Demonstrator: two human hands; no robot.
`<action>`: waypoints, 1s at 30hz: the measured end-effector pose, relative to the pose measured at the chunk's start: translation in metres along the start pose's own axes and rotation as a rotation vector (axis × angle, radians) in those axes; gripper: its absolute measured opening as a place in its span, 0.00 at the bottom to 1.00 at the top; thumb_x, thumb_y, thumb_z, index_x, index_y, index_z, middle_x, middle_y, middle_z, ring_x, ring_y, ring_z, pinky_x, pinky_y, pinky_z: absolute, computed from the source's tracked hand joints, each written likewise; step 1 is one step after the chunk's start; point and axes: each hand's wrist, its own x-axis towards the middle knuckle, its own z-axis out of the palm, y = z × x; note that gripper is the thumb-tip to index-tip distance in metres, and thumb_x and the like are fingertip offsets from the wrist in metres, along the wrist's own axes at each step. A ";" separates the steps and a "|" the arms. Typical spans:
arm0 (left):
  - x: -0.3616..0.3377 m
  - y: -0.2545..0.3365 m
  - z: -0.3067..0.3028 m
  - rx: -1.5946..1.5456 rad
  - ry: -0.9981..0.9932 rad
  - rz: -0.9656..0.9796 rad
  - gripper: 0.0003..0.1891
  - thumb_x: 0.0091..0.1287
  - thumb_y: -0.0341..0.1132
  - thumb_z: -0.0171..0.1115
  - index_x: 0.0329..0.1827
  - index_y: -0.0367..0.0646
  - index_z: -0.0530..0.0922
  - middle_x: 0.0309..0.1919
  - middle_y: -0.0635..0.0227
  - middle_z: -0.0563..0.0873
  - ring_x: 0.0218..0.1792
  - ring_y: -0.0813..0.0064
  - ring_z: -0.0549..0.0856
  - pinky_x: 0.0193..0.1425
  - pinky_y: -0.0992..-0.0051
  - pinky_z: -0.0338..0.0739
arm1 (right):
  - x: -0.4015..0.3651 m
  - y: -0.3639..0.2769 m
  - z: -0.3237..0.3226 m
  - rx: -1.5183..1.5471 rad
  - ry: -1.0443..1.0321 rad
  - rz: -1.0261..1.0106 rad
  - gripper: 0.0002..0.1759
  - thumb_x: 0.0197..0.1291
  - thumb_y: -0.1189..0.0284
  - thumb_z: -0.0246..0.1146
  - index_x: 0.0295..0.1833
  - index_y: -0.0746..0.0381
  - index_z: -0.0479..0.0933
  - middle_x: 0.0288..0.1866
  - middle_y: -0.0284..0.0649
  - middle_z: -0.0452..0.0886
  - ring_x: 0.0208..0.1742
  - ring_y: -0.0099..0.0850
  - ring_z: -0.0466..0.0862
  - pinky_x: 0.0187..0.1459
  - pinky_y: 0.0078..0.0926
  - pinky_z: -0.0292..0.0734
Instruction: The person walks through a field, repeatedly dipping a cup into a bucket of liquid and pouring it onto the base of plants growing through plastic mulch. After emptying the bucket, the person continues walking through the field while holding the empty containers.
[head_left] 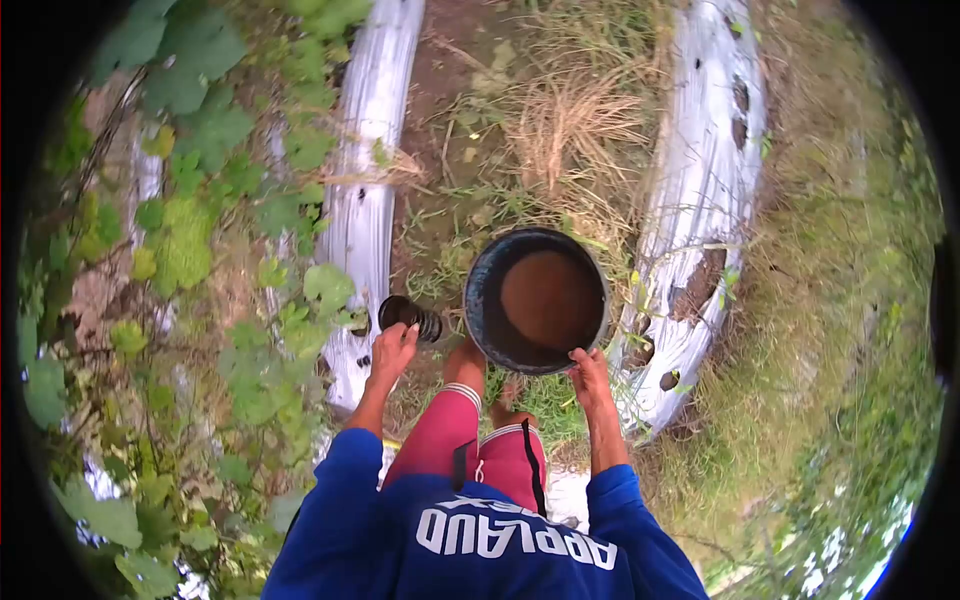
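Observation:
My left hand (395,350) is closed on a small black ribbed cup (428,324), tilted with its dark mouth facing up and to the left. Just right of it, a large black bucket (484,290) hangs in front of my legs. Its rim is pinched at the lower right by my right hand (589,376), thumb and fingers over the edge. Smooth brown contents (548,298), like muddy water, show inside the bucket. A narrow gap separates the cup from the bucket's left side.
Two raised rows under silvery plastic sheeting (372,130) run along both sides, the right sheet (700,150) torn with holes. Between them lies a path with dry straw (575,125) and grass. Leafy vines (190,240) crowd the left; tall grass (830,300) covers the right.

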 end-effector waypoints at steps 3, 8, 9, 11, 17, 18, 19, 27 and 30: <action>0.010 -0.017 -0.006 0.028 -0.030 0.050 0.19 0.68 0.43 0.61 0.27 0.35 0.73 0.23 0.46 0.79 0.28 0.42 0.79 0.34 0.53 0.71 | -0.007 -0.014 0.027 0.028 -0.053 -0.029 0.23 0.52 0.64 0.73 0.49 0.57 0.71 0.37 0.29 0.80 0.36 0.20 0.79 0.32 0.19 0.74; 0.023 0.013 -0.044 0.147 -0.118 0.039 0.20 0.69 0.45 0.59 0.29 0.34 0.76 0.24 0.45 0.80 0.28 0.44 0.80 0.35 0.53 0.71 | -0.012 -0.010 0.041 0.213 -0.106 -0.072 0.15 0.57 0.72 0.68 0.46 0.59 0.71 0.38 0.33 0.81 0.35 0.22 0.82 0.33 0.21 0.79; 0.025 0.018 -0.048 0.159 -0.127 0.068 0.20 0.69 0.45 0.59 0.29 0.34 0.76 0.24 0.45 0.80 0.28 0.44 0.80 0.35 0.53 0.71 | -0.018 -0.012 0.043 0.261 -0.168 -0.083 0.15 0.57 0.72 0.68 0.47 0.60 0.71 0.39 0.33 0.82 0.37 0.23 0.83 0.34 0.22 0.79; 0.027 0.031 -0.057 0.178 -0.132 0.110 0.20 0.69 0.46 0.59 0.30 0.34 0.78 0.25 0.45 0.81 0.30 0.43 0.81 0.37 0.53 0.72 | -0.031 -0.010 0.042 0.309 -0.119 -0.115 0.16 0.58 0.72 0.68 0.49 0.61 0.72 0.38 0.33 0.82 0.36 0.24 0.83 0.36 0.23 0.81; 0.026 0.061 -0.060 0.287 -0.134 0.175 0.22 0.68 0.49 0.59 0.30 0.35 0.78 0.27 0.45 0.82 0.33 0.40 0.82 0.38 0.51 0.72 | -0.051 0.007 0.005 0.334 -0.061 -0.086 0.15 0.58 0.71 0.68 0.48 0.65 0.75 0.39 0.34 0.83 0.34 0.24 0.84 0.35 0.24 0.83; 0.027 0.064 -0.056 0.268 -0.147 0.203 0.22 0.68 0.49 0.59 0.29 0.35 0.78 0.27 0.44 0.82 0.33 0.40 0.81 0.38 0.51 0.72 | -0.054 0.011 0.001 0.380 0.000 -0.051 0.15 0.57 0.73 0.67 0.48 0.65 0.75 0.38 0.34 0.82 0.35 0.23 0.83 0.35 0.24 0.83; 0.029 0.068 -0.056 0.252 -0.161 0.233 0.22 0.68 0.50 0.59 0.29 0.35 0.77 0.27 0.44 0.81 0.33 0.40 0.81 0.38 0.51 0.72 | -0.054 0.020 -0.008 0.414 0.006 -0.054 0.15 0.57 0.73 0.67 0.48 0.65 0.75 0.38 0.34 0.82 0.35 0.23 0.83 0.35 0.24 0.83; 0.013 0.121 -0.035 0.356 -0.258 0.326 0.23 0.69 0.49 0.58 0.29 0.34 0.75 0.25 0.42 0.78 0.29 0.41 0.76 0.36 0.53 0.70 | -0.080 0.079 -0.072 0.472 0.206 -0.055 0.21 0.50 0.68 0.71 0.48 0.59 0.71 0.35 0.32 0.81 0.34 0.24 0.80 0.33 0.29 0.74; 0.002 0.146 -0.029 0.386 -0.273 0.392 0.22 0.69 0.48 0.58 0.28 0.34 0.74 0.23 0.42 0.76 0.26 0.44 0.73 0.34 0.54 0.69 | -0.100 0.082 -0.097 0.497 0.404 -0.080 0.26 0.46 0.65 0.74 0.48 0.62 0.71 0.34 0.34 0.79 0.30 0.25 0.76 0.26 0.26 0.65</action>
